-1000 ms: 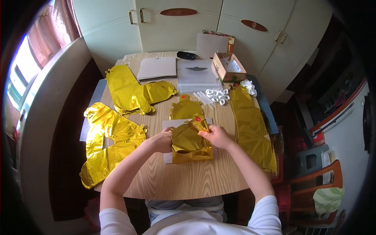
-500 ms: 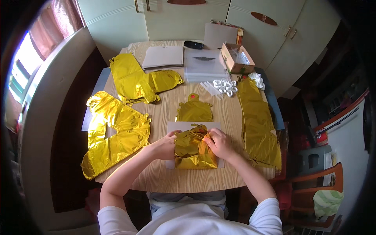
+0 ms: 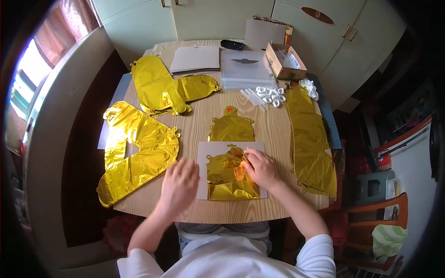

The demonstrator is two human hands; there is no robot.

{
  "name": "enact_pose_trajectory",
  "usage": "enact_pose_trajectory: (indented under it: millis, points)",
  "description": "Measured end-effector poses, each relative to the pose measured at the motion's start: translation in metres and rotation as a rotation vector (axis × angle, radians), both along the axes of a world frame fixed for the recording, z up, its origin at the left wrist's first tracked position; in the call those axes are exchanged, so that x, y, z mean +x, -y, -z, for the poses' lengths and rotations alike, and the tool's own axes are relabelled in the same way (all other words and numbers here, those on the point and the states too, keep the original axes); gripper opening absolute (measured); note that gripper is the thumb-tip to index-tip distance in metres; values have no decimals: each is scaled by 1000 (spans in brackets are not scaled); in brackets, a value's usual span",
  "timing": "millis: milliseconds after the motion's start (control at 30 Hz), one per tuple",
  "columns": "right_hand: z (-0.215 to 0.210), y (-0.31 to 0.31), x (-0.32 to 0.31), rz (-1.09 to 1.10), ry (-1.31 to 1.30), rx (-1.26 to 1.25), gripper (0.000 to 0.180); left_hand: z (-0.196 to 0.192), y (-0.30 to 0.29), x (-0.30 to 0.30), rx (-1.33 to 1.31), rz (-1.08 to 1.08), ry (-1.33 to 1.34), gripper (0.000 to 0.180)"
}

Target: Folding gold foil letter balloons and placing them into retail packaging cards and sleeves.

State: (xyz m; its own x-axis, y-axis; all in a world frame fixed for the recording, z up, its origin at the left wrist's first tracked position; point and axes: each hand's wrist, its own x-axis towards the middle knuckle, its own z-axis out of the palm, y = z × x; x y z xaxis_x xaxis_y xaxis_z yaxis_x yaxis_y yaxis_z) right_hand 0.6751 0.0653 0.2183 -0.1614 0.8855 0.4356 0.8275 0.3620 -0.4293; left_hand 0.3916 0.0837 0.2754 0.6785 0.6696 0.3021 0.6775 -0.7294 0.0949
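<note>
A folded gold foil balloon (image 3: 232,187) lies on a white card (image 3: 201,178) at the front middle of the table. My right hand (image 3: 260,167) pinches the bunched upper right part of this balloon against the card. Just left of the card, my left hand (image 3: 181,187) is in the air, a little blurred, its fingers loosely bent and nothing seen in them. Beyond the card's far edge lies another flat gold foil balloon (image 3: 232,129) with a red spot on its tab.
Large flat gold balloons lie at left (image 3: 139,155), far left (image 3: 160,88) and right (image 3: 310,139). Farther back are a stack of white cards (image 3: 194,59), clear plastic bags (image 3: 245,69), white ribbon rolls (image 3: 271,95), clear straws (image 3: 254,98) and a small box (image 3: 289,72). A chair (image 3: 378,222) stands at right.
My left hand has let go of the card's left side and moved left and toward me. The right hand keeps its pinch on the balloon.
</note>
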Motion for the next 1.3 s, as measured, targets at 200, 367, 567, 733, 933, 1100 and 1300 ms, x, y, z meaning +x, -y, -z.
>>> enact_pose_trajectory:
  millis: [200, 367, 567, 733, 933, 1100, 1300]
  points:
    - [-1, 1, -1, 6, -16, -7, 20, 9, 90, 47, -256, 432, 47, 56]
    - [1, 1, -1, 7, -18, -22, 21, 28, 93, 57, -295, 385, -12, 74]
    - [-3, 0, -2, 3, -43, -23, 23, 33, 89, 55, -251, 306, -145, 85]
    - [-1, 1, 1, -8, -108, -51, 36, 34, 87, 57, -247, 267, -176, 87]
    - [5, 1, 3, -29, -114, -79, 54, 34, 86, 59, -258, 227, -183, 88]
    - [2, 7, 6, -63, -146, -188, 83, 32, 84, 58, -277, 188, -153, 86]
    - [-2, 21, 14, -198, -95, -164, 114, 28, 83, 60, -296, 169, -172, 86]
